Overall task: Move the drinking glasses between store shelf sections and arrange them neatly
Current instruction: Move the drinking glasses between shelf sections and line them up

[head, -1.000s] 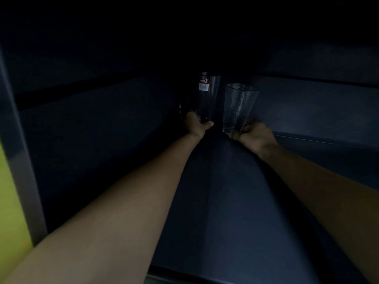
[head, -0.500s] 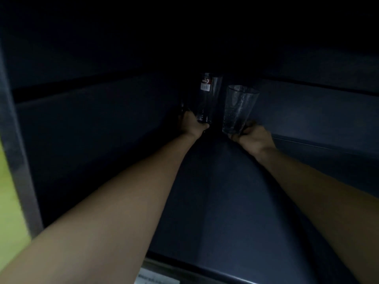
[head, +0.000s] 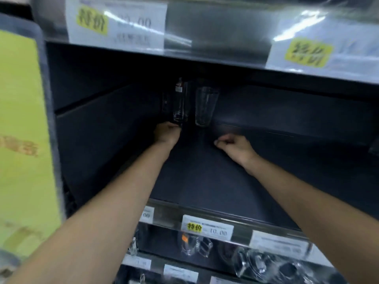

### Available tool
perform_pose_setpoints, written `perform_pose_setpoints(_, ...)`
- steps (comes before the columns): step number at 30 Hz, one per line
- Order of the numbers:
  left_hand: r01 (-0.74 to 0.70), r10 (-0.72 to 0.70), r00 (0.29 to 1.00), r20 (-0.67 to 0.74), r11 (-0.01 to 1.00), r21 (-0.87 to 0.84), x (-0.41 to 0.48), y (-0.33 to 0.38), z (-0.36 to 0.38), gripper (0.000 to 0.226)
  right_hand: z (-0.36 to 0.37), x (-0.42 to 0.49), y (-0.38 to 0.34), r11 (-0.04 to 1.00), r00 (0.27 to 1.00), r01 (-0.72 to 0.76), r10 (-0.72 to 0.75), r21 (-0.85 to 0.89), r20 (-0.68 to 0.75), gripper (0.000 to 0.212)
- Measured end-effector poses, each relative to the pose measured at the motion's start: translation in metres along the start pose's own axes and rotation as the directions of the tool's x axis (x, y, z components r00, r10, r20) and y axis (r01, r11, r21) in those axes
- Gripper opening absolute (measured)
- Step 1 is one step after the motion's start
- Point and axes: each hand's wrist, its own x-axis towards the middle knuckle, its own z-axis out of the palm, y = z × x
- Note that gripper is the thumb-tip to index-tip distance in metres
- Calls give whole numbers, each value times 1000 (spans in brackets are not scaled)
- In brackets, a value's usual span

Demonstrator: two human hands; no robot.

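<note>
Two tall clear drinking glasses stand upright at the back of a dark shelf (head: 205,181). The left glass (head: 180,103) carries a small red and white label near its rim. The right glass (head: 205,107) is plain and stands alone. My left hand (head: 167,133) is at the base of the labelled glass, fingers curled against it. My right hand (head: 233,143) is off the plain glass, loosely closed with nothing in it, a little to the right and nearer to me.
The shelf above has a front rail with white price tags with yellow marks (head: 117,23). A yellow-green panel (head: 22,130) bounds the left side. Below the shelf's front edge are more price tags (head: 207,229) and wrapped glassware (head: 194,245).
My right hand has let go of the plain glass and drawn back toward me. My head has pulled back, so the shelf rails and lower shelves are now in view.
</note>
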Motion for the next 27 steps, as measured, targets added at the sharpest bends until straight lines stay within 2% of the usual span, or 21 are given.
perform_pose_setpoints(4,22,-42,965,258,997,79,-53,8,-10,13,-34,-57,0,1000,986,5,-3,-11,165,21)
perform_pose_setpoints(7,-42,26,951,309,998,45,-83,3,-15,18,-63,-106,4,1000,991,1,-1,-3,134,20)
perform_pose_setpoints(12,-81,143,919,368,980,-179,-129,9,-12,15,-113,-210,17,978,989,-44,71,204,-126,14)
perform_pose_setpoints(16,-67,209,858,469,951,-301,-173,27,4,18,-143,-306,28,942,893,-91,221,323,-392,11)
perform_pose_setpoints(20,-34,265,733,626,934,-356,-229,39,36,15,-153,-393,41,921,770,-188,354,341,-531,12)
perform_pose_setpoints(24,-44,322,535,781,934,-355,-288,44,70,15,-158,-461,48,903,631,-252,425,347,-649,10)
perform_pose_setpoints(27,-46,327,422,845,939,-340,-325,44,91,15,-161,-499,52,894,544,-281,448,349,-710,9)
